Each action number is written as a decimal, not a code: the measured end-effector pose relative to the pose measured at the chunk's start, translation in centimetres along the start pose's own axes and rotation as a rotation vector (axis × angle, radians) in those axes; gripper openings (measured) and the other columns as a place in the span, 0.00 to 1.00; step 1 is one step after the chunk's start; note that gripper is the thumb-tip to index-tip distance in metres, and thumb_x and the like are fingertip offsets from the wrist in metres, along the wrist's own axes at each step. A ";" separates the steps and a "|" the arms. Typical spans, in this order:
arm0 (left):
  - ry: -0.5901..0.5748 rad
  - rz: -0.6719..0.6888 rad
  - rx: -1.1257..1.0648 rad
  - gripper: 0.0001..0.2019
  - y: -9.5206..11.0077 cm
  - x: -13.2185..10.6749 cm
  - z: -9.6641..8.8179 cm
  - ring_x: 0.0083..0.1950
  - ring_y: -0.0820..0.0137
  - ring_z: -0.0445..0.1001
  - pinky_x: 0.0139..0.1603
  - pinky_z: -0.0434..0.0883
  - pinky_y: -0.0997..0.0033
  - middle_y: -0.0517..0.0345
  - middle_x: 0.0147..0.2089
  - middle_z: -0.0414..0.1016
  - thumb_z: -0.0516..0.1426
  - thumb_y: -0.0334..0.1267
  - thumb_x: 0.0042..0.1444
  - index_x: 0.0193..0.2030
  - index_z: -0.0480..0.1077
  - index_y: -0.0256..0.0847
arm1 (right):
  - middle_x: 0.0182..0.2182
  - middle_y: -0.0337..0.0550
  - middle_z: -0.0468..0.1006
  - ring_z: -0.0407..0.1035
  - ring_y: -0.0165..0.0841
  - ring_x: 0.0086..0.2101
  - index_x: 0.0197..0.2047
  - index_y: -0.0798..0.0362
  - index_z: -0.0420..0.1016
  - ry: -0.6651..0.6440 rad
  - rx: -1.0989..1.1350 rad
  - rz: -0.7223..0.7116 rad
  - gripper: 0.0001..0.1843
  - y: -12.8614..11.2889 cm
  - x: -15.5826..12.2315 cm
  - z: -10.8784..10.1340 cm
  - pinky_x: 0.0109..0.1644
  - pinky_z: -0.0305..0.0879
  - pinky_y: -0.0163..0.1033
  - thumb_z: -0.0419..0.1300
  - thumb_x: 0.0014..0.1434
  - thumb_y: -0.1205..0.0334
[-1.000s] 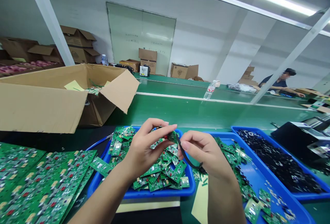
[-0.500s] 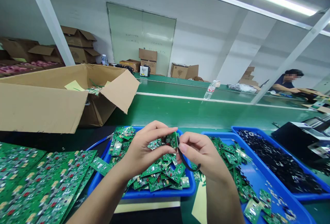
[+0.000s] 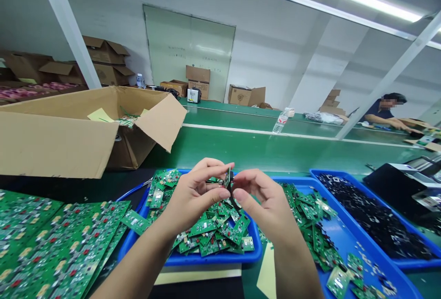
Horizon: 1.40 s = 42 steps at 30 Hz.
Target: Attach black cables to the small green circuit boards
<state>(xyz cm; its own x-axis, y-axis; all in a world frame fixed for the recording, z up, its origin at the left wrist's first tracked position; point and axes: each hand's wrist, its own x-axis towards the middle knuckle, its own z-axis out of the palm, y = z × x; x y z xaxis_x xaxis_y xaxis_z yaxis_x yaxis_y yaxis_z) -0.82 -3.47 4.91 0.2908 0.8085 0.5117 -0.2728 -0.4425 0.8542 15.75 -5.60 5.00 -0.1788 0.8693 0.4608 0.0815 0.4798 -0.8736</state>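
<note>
My left hand [image 3: 195, 195] pinches a small green circuit board [image 3: 228, 177], held edge-on above a blue tray [image 3: 213, 255] heaped with similar small boards. My right hand [image 3: 265, 202] meets it from the right, fingers closed on a thin black strap-like piece [image 3: 233, 198] that hangs from the board. Both hands touch at the fingertips over the tray's middle.
A second blue tray [image 3: 347, 239] with loose boards lies to the right, a third [image 3: 423, 248] holds small black parts. Large green panels [image 3: 51, 244] cover the left. An open cardboard box [image 3: 69, 138] stands behind. A water bottle [image 3: 280, 121] rests on the green belt; a person works at far right.
The board has been turned from flat-facing to edge-on and raised slightly. My right hand moved up and left, closer to the left hand; the black piece now hangs shorter.
</note>
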 end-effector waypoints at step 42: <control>-0.095 -0.319 -0.329 0.26 0.8 -0.6 -0.2 0.33 0.75 0.72 0.30 0.68 0.80 0.57 0.41 0.72 0.62 0.43 0.57 0.62 0.65 0.55 | 0.51 0.45 0.72 0.71 0.34 0.47 0.59 0.45 0.64 0.217 -0.346 -0.358 0.24 0.7 0.0 -0.8 0.45 0.74 0.41 0.58 0.60 0.68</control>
<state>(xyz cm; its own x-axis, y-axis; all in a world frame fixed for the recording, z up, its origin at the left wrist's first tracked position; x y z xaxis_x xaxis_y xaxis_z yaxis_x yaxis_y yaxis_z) -1.36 -4.24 5.27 0.4861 0.8383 0.2470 -0.4278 -0.0183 0.9037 16.58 -5.18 4.50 -0.0511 0.6313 0.7739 0.3772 0.7297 -0.5703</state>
